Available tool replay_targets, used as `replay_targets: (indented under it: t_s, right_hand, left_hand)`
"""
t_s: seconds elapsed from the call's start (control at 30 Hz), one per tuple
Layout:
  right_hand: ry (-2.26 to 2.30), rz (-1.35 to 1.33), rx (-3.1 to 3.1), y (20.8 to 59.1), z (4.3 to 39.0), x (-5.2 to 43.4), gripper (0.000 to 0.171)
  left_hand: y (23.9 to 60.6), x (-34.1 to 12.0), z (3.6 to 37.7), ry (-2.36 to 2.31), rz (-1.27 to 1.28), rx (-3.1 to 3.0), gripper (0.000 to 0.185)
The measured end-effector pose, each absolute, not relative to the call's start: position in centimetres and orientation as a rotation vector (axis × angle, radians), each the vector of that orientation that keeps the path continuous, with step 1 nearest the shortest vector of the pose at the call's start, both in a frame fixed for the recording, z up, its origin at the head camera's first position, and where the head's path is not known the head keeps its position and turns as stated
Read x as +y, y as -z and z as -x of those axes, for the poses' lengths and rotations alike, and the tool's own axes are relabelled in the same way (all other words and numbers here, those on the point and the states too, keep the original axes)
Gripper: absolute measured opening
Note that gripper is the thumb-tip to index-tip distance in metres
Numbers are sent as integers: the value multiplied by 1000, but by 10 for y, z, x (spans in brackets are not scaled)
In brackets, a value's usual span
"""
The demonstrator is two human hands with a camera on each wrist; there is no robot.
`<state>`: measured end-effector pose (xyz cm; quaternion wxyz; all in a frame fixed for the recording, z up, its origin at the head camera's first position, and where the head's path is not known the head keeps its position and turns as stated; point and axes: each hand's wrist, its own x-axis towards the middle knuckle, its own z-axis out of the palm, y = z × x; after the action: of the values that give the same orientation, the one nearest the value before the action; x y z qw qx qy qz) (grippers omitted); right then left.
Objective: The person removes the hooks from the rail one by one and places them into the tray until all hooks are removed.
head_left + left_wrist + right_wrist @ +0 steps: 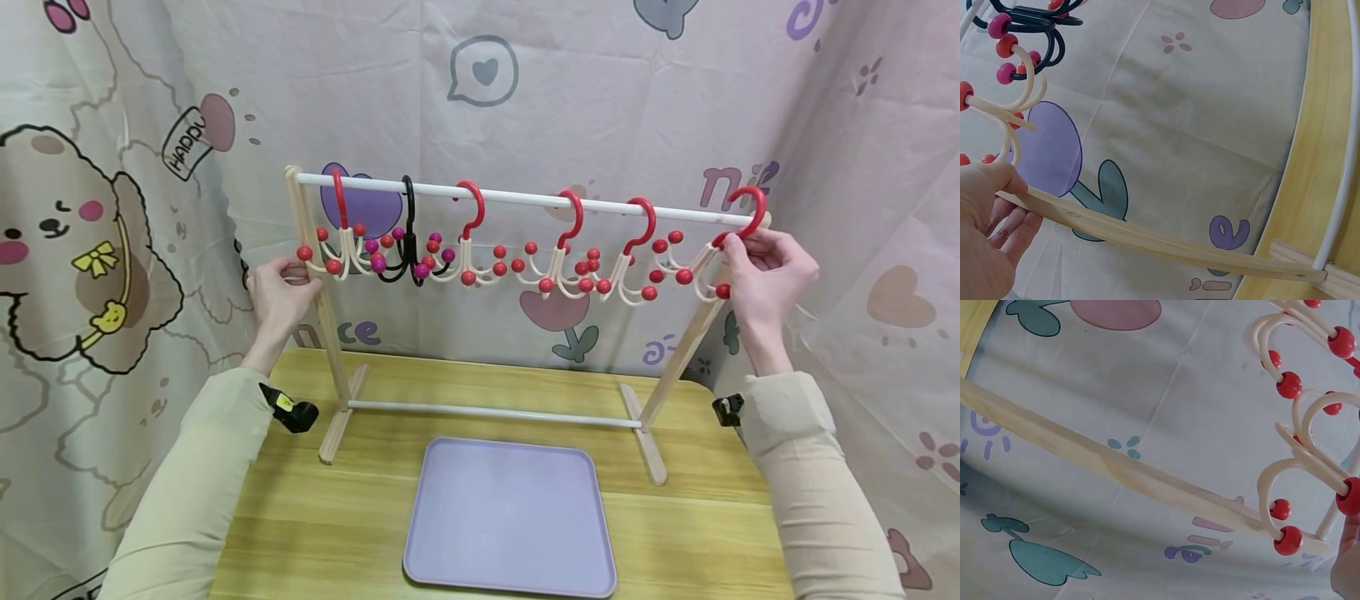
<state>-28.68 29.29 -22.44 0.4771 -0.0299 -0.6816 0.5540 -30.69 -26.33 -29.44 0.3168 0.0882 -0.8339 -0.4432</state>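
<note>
A wooden rack with a white top rail (pixel 525 198) stands on the table. Several multi-armed hooks hang along it: cream ones with red tops and red beads, and one black hook (pixel 408 242) with magenta beads. My left hand (pixel 281 287) grips the rack's left upright (pixel 321 312), thumb over the wood (pixel 1147 240) and fingers (pixel 1007 228) under it. My right hand (pixel 757 267) pinches the rightmost red-topped hook (pixel 750 208) at the rail's right end. In the right wrist view its cream arms (pixel 1297 462) and red beads hang beside the right upright (pixel 1116 469).
A lilac tray (pixel 510 517) lies on the wooden table (pixel 315 525) in front of the rack's base bar (pixel 487 412). A cartoon-print curtain (pixel 112 167) closes in the back and both sides, close behind the rack.
</note>
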Motion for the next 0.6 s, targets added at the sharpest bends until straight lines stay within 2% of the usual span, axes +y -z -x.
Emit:
replay_targets:
  t_s: [0.2,0.6]
  right_hand:
    - [-1323,51,-1663,225,281,293,28]
    - [-1397,-46,-1548,231,268,297,16]
  left_hand:
    - [294,-265,306,1203,-223,-2188,30]
    - [296,-264,308,1145,-229,-2195,30]
